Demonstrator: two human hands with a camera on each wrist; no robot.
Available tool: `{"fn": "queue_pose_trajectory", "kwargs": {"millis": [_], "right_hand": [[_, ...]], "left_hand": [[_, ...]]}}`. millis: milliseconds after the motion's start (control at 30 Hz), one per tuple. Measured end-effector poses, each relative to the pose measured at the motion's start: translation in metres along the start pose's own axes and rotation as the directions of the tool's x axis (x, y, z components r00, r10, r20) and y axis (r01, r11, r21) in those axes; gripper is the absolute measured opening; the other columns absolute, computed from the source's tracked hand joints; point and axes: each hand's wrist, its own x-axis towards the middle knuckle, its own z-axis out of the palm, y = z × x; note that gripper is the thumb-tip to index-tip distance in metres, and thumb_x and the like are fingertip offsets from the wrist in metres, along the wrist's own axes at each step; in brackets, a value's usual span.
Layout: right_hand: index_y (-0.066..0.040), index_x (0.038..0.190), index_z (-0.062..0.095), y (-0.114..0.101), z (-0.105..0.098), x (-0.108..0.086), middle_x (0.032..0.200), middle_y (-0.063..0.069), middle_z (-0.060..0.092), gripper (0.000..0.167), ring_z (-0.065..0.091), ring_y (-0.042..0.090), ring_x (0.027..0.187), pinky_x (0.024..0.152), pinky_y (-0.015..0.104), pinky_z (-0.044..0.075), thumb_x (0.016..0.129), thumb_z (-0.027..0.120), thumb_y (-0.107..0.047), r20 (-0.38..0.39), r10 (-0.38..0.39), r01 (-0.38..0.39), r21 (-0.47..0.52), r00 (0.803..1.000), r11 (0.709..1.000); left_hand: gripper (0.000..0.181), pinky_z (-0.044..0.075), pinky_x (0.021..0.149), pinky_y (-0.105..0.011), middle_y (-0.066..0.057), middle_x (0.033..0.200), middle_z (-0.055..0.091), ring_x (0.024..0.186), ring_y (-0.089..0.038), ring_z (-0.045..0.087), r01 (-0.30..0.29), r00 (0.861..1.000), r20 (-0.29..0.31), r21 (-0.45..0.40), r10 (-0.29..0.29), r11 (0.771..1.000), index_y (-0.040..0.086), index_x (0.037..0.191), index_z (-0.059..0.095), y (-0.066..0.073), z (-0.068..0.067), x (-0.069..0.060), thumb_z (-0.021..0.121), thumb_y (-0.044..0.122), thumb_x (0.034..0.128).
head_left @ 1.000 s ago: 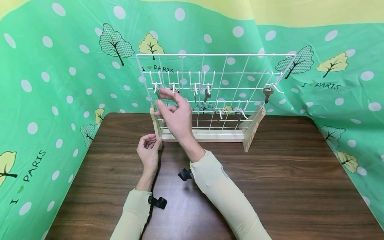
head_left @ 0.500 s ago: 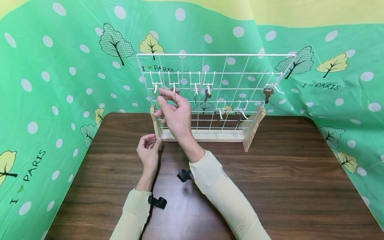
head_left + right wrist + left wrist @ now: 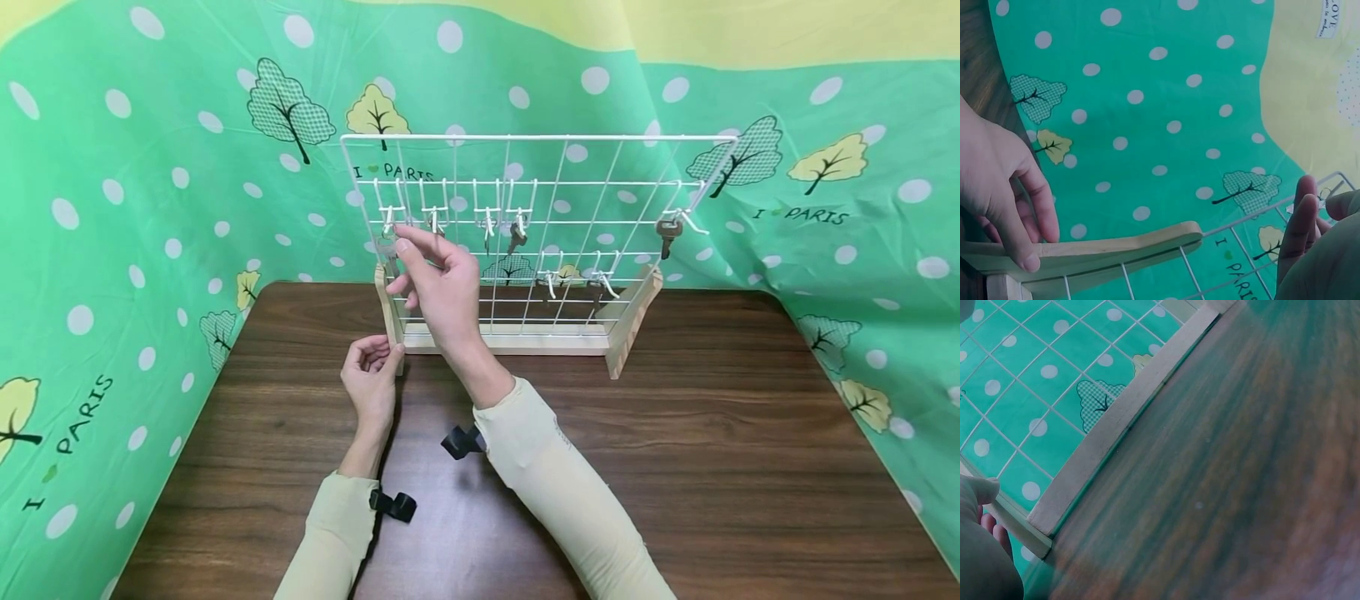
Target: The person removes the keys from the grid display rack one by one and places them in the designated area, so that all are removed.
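In the head view a white wire grid rack (image 3: 566, 182) stands upright in wooden supports, with white hooks hung along it. My left hand (image 3: 371, 379) pinches the front of the left wooden support (image 3: 392, 312) between thumb and fingers; the right wrist view shows this grip too. My right hand (image 3: 446, 292) is raised at the grid's left side. Its thumb and index fingertips are just right of a key (image 3: 386, 247) below the leftmost hook (image 3: 388, 218). In the right wrist view those digits look apart; contact with the key is hard to tell.
Other keys hang from hooks, including one key (image 3: 518, 237) near the middle and another key (image 3: 669, 237) at the far right. Two lower hooks (image 3: 551, 285) hold dark keys. The rack rests on a brown wooden table (image 3: 712, 433), with a green dotted cloth (image 3: 187, 150) behind.
My right thumb and index fingertip have drawn nearer each other. The key by them now shows more clearly, left of the fingers. My left hand has kept its place on the support.
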Motion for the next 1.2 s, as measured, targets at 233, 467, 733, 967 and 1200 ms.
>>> {"fn": "queue_pose_trajectory", "kwargs": {"millis": [233, 467, 733, 967, 1200], "right_hand": [[0.012, 0.129, 0.073, 0.0, 0.0, 0.001, 0.099, 0.029, 0.076, 0.026, 0.067, 0.004, 0.054, 0.043, 0.019, 0.048, 0.106, 0.068, 0.002, 0.01, -0.024, 0.024, 0.025, 1.0, 0.999], [0.013, 0.125, 0.073, -0.002, 0.0, 0.0, 0.097, 0.021, 0.078, 0.023, 0.067, 0.005, 0.053, 0.044, 0.02, 0.049, 0.106, 0.069, 0.002, 0.019, -0.022, 0.022, 0.034, 1.0, 0.999], [0.014, 0.122, 0.074, -0.006, 0.001, -0.001, 0.101, 0.023, 0.079, 0.021, 0.066, 0.005, 0.053, 0.044, 0.019, 0.049, 0.106, 0.07, 0.002, 0.024, 0.002, -0.003, 0.04, 1.0, 0.999], [0.016, 0.115, 0.072, -0.009, 0.002, -0.002, 0.084, -0.003, 0.077, 0.016, 0.065, 0.005, 0.051, 0.044, 0.019, 0.049, 0.105, 0.07, 0.004, 0.029, 0.004, -0.005, 0.061, 1.0, 0.998], [0.016, 0.109, 0.072, -0.01, 0.002, -0.003, 0.075, -0.003, 0.073, 0.012, 0.062, 0.005, 0.05, 0.044, 0.018, 0.049, 0.104, 0.069, 0.005, 0.037, 0.009, -0.01, 0.039, 0.999, 0.999]], "left_hand": [[0.026, 0.058, 0.076, -0.017, 0.001, 0.091, 0.071, 0.083, -0.008, 0.068, 0.005, 1.0, -0.001, 0.0, -0.005, 1.0, -0.016, 0.107, 0.069, 0.002, 0.0, 0.0, 0.083, -0.018, 0.0849], [0.026, 0.058, 0.076, -0.017, 0.001, 0.091, 0.071, 0.083, -0.008, 0.067, 0.008, 1.0, -0.003, -0.007, -0.008, 1.0, -0.015, 0.107, 0.069, 0.002, -0.001, 0.0, 0.083, -0.018, 0.0847], [0.026, 0.058, 0.075, -0.017, 0.001, 0.09, 0.071, 0.083, -0.008, 0.067, 0.002, 1.0, 0.001, -0.007, -0.002, 1.0, -0.017, 0.107, 0.069, 0.001, 0.0, 0.0, 0.082, -0.019, 0.0847], [0.027, 0.058, 0.076, -0.017, 0.001, 0.091, 0.071, 0.083, -0.008, 0.067, -0.004, 1.0, 0.002, -0.012, 0.004, 1.0, -0.017, 0.108, 0.068, 0.001, -0.001, 0.0, 0.082, -0.018, 0.085], [0.029, 0.058, 0.076, -0.017, 0.001, 0.091, 0.071, 0.084, -0.008, 0.067, -0.002, 1.0, 0.002, -0.012, 0.002, 1.0, -0.019, 0.109, 0.067, 0.002, 0.0, -0.001, 0.082, -0.018, 0.085]]}}
